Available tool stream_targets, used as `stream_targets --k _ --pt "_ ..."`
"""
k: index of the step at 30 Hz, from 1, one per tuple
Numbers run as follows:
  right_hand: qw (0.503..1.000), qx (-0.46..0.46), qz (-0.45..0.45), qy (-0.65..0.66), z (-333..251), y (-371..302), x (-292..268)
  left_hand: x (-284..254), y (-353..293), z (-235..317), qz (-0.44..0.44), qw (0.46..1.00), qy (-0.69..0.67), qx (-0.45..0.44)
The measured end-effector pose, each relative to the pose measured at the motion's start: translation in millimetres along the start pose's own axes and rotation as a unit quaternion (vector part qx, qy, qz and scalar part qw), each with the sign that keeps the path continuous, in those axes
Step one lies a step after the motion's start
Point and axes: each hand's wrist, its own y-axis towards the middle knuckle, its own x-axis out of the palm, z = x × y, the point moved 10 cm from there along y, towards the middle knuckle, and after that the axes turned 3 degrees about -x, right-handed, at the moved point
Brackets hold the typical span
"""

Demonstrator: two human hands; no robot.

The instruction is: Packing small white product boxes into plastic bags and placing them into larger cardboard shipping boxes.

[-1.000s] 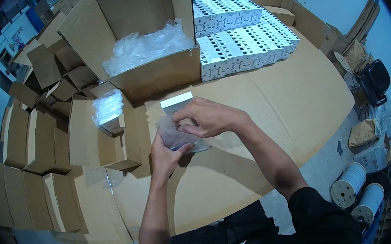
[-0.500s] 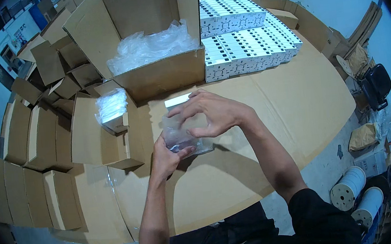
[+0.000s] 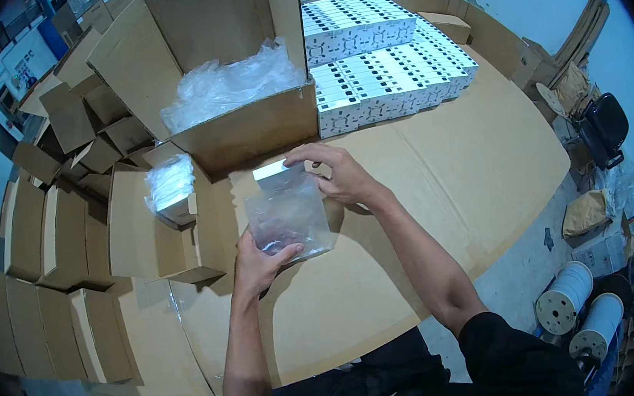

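Tabletop (image 3: 441, 200), one, faced in brown cardboard, spreads across the view. On its far side stands one large open carton (image 3: 248, 132) heaped with crumpled clear plastic (image 3: 232, 87). Right of that carton sit white boxes (image 3: 379, 87) in two tiers, too many to count surely, printed with dark squares and line patterns; any lettering is too small to tell. One smaller open carton (image 3: 130, 225) at left holds clear-wrapped pieces (image 3: 170, 182). Two white spools (image 3: 567, 299) are at lower right, past the tabletop.

Of the two hands, the left hand (image 3: 257, 264) has its grip closed, thumb over the near edge of one clear bag (image 3: 288, 220). The right hand (image 3: 344, 176) curves its grip at the right end of one small white box (image 3: 274, 174); whether it closes on it, I cannot tell. Half a second ago that hand hung spread above the bunched bag; now the bag is flatter and wider. The small white box sits at the bag's far edge.
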Motion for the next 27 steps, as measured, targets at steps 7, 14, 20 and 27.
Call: stream_targets --k 7,14,20,27 --pt "0.992 0.095 0.047 0.069 26.0 -6.0 3.6 -7.7 3.0 2.4 0.016 0.999 0.033 -0.005" --pt "0.951 0.111 0.183 0.225 48.4 -12.1 -8.9 -12.2 10.7 0.7 -0.009 1.000 0.023 -0.003" --pt "0.872 0.113 0.281 0.384 57.3 -16.0 -14.1 -11.7 12.2 0.6 -0.016 1.000 0.013 -0.015" --pt "0.845 0.159 0.241 0.450 75.1 -22.0 7.1 -12.4 14.7 -7.3 -0.013 1.000 0.000 -0.016"
